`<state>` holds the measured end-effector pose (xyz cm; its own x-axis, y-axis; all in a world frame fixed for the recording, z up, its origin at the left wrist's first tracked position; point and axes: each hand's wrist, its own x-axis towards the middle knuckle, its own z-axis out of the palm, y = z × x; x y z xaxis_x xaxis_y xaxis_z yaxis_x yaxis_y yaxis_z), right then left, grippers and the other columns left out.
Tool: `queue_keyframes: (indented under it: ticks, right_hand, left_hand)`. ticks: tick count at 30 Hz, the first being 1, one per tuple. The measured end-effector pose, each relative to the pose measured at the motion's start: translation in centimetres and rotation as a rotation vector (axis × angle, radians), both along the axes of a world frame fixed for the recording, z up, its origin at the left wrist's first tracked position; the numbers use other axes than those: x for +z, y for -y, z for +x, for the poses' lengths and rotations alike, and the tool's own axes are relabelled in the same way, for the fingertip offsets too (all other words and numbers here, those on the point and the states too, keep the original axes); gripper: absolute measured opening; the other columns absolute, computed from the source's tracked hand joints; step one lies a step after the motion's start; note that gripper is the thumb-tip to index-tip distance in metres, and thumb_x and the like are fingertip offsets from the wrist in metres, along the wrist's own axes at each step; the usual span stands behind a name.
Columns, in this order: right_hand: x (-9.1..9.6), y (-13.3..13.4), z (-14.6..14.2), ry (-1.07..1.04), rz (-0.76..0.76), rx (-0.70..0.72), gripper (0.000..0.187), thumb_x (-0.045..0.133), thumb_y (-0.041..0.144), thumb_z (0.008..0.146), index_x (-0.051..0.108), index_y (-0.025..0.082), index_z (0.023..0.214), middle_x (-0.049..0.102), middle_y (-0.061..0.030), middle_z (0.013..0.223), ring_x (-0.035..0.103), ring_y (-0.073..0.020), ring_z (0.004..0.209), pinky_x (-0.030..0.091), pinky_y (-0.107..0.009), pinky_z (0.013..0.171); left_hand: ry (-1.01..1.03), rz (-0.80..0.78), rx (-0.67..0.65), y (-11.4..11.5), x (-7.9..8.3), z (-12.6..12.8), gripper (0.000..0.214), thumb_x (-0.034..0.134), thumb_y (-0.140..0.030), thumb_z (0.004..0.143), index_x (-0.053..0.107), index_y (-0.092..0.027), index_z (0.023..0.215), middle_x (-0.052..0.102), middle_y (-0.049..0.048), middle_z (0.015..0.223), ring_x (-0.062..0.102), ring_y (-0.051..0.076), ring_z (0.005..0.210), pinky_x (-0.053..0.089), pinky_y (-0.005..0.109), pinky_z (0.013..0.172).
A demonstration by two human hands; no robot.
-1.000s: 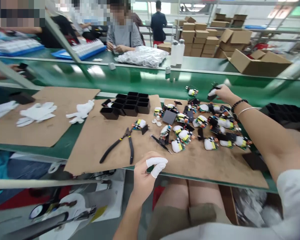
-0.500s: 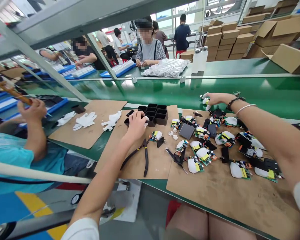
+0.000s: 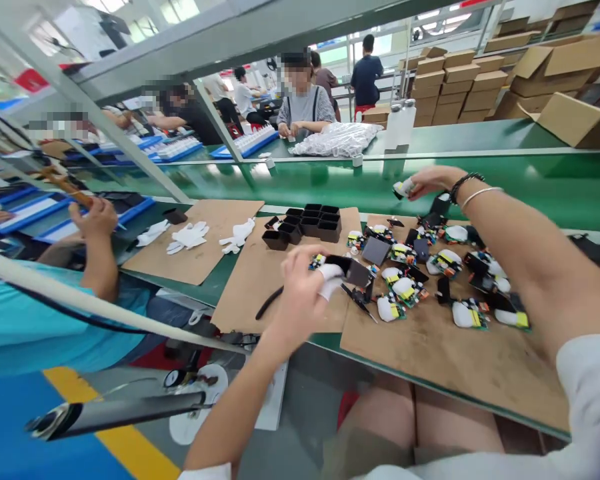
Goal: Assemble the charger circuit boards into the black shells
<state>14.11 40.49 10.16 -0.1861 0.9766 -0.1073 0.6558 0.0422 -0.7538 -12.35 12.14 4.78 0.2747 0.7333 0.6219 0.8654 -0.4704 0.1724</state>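
My left hand (image 3: 307, 287), with white finger cots, is closed on a black plastic case (image 3: 353, 270) lifted over the cardboard mat (image 3: 275, 280). My right hand (image 3: 427, 181) is raised above the far edge of the pile and pinches a small white and black part (image 3: 403, 189). Below it lies a heap of small circuit boards with white housings (image 3: 420, 277), spread over a second cardboard sheet (image 3: 445, 353). A cluster of black cases (image 3: 307, 223) stands at the back of the left mat. Black pliers (image 3: 270, 303) lie partly hidden behind my left hand.
White gloves (image 3: 190, 235) lie on another cardboard mat to the left. A person in a teal shirt (image 3: 45, 313) sits at my left, holding a tool. A green conveyor (image 3: 330, 180) runs across behind. Other workers sit opposite with a bag of white parts (image 3: 335, 139). Cardboard boxes (image 3: 565, 113) stand at right.
My left hand took a black case from the cluster and drew it back toward me. My right hand lifted off the pile with a small part. The camera shifted slightly.
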Motion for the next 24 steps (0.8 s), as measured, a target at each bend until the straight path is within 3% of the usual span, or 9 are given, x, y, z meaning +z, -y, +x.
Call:
queue_keyframes:
  ticks: [4,6,8,10,12,15,17,20,24]
  right_hand:
    - [3.6,9.7,3.9,0.121,-0.035,0.017,0.026,0.063,0.016,0.098,0.065,-0.006,0.11,0.073,-0.0023,0.092,0.064,-0.0049,0.081,0.053,-0.026,0.092]
    - [3.7,17.4,6.1,0.377,0.156,0.022,0.045,0.083,0.019,0.081,0.064,-0.002,0.116,0.077,-0.0056,0.093,0.066,-0.0116,0.081,0.054,-0.031,0.089]
    - [2.0,25.8,7.8,0.658,0.324,0.026,0.05,0.082,0.025,0.079,0.063,0.007,0.121,0.08,-0.0128,0.102,0.073,-0.0246,0.087,0.057,-0.037,0.084]
    - [-1.2,32.8,9.3,0.759,0.268,-0.037,0.038,0.076,0.027,0.081,0.063,0.014,0.114,0.08,-0.0152,0.1,0.077,-0.0322,0.085,0.057,-0.038,0.074]
    - [-5.1,37.4,10.7,0.697,0.207,-0.141,0.039,0.074,0.029,0.08,0.059,0.019,0.114,0.081,-0.0149,0.108,0.078,-0.035,0.093,0.059,-0.039,0.073]
    - [-9.5,39.8,12.0,0.581,0.107,-0.312,0.051,0.071,0.027,0.08,0.054,0.019,0.127,0.077,-0.0179,0.124,0.077,-0.0359,0.104,0.06,-0.044,0.084]
    - [-10.6,39.7,12.4,0.537,0.083,-0.366,0.061,0.072,0.031,0.082,0.05,0.018,0.137,0.072,-0.0202,0.133,0.073,-0.0367,0.115,0.059,-0.048,0.093]
    - [-10.1,38.7,12.2,0.578,0.034,-0.336,0.06,0.073,0.037,0.083,0.055,0.016,0.136,0.069,-0.0201,0.132,0.068,-0.0376,0.121,0.055,-0.049,0.1]
    - [-8.4,36.8,11.9,0.594,-0.047,-0.25,0.029,0.074,0.028,0.078,0.068,0.018,0.105,0.072,-0.0156,0.109,0.069,-0.0355,0.106,0.054,-0.045,0.093]
  left_hand:
    - [-0.049,-0.034,-0.195,5.6,-1.0,4.4,0.027,0.052,0.0,0.093,0.067,-0.019,0.104,0.064,0.0131,0.129,0.051,0.027,0.128,0.044,0.042,0.1]
    - [-0.068,-0.036,-0.178,7.2,-2.0,5.6,0.028,0.051,0.003,0.09,0.067,-0.017,0.102,0.065,0.016,0.129,0.052,0.029,0.126,0.045,0.043,0.097]
    - [-0.069,-0.05,-0.134,7.8,-3.3,6.8,0.028,0.05,0.005,0.088,0.067,-0.015,0.097,0.065,0.0185,0.128,0.054,0.032,0.124,0.047,0.044,0.094]
    - [-0.065,-0.07,-0.115,7.9,-4.7,8.2,0.028,0.049,0.005,0.088,0.068,-0.015,0.093,0.066,0.0204,0.127,0.057,0.034,0.123,0.049,0.046,0.093]
    - [-0.056,-0.117,-0.12,7.6,-5.8,10.0,0.028,0.049,0.003,0.089,0.07,-0.015,0.095,0.067,0.0223,0.128,0.06,0.036,0.122,0.05,0.049,0.094]
    - [-0.001,-0.226,-0.144,7.1,-6.9,12.5,0.03,0.048,0.0,0.093,0.071,-0.015,0.103,0.065,0.024,0.134,0.063,0.038,0.125,0.051,0.051,0.097]
    - [0.1,-0.279,-0.179,7.0,-7.5,13.4,0.033,0.05,-0.004,0.095,0.069,-0.016,0.119,0.063,0.0227,0.139,0.064,0.036,0.126,0.052,0.051,0.101]
    - [0.347,-0.375,-0.199,7.1,-8.3,13.6,0.06,0.06,-0.013,0.094,0.046,-0.021,0.153,0.057,0.0203,0.147,0.064,0.034,0.128,0.053,0.051,0.107]
    - [0.636,-0.533,-0.165,7.9,-9.2,13.6,0.084,0.071,-0.023,0.09,0.028,-0.025,0.162,0.055,0.0194,0.152,0.061,0.034,0.137,0.05,0.053,0.116]
